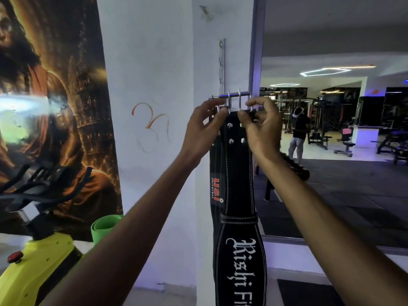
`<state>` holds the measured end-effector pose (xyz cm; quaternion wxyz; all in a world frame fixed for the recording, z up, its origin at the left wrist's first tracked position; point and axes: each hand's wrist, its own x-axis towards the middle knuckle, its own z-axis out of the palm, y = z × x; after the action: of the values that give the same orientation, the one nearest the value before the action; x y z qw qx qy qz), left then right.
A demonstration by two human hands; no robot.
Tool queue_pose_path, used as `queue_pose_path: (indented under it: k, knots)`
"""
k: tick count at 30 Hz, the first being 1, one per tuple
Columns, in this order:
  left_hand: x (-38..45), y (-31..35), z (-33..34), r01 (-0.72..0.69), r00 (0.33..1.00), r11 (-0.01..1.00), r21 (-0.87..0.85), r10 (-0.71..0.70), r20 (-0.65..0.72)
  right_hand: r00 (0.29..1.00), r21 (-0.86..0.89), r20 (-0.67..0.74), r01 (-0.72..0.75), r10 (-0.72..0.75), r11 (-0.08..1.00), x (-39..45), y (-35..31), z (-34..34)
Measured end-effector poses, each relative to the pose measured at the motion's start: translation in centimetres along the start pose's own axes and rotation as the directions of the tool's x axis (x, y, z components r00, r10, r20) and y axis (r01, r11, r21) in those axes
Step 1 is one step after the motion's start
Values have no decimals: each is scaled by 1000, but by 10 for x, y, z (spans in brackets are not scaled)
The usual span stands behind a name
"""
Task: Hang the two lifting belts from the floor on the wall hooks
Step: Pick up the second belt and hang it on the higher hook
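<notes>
A black lifting belt with white lettering [239, 250] hangs down the white pillar, its chrome buckle [234, 96] up at the metal hook rail [221, 62]. Behind it hangs a second black belt with a red USI label [216, 191], mostly covered by the first. My left hand [202, 131] pinches the buckle end on the left. On the right, my right hand [262, 127] pinches the belt's top edge at the buckle. Whether the buckle sits on a hook is hidden by my fingers.
A large poster [55, 96] covers the wall at left. A yellow exercise bike [37, 261] and a green rolled mat [106, 226] stand at lower left. At right a mirror [331, 129] shows gym machines and a standing person.
</notes>
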<state>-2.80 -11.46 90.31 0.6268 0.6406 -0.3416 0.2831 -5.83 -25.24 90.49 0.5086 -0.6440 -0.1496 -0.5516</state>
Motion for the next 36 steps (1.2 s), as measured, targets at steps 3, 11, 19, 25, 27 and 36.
queue_pose_path:
  k: [3, 11, 19, 25, 27, 36]
  knots:
    - [10, -4, 21, 8, 996, 999, 36, -11, 89, 999, -24, 41, -6, 7, 1000, 4, 9, -6]
    - [17, -34, 48, -60, 998, 998, 34, 61, -25, 991, 25, 130, -46, 42, 999, 18, 51, -21]
    - [60, -79, 60, -87, 985, 995, -57, 78, -157, 989, 157, 149, -25, 2, 987, 55, 103, 6]
    - [128, -134, 47, -107, 981, 989, -105, 88, -170, 985, 59, 164, 50, -59, 997, 105, 154, 56]
    - [157, -153, 42, -123, 980, 987, -108, 104, -169, 984, 32, 160, 76, -81, 997, 127, 170, 75]
    - [281, -208, 39, -180, 972, 981, -69, 166, -166, 987, -59, 60, 151, -147, 987, 218, 231, 143]
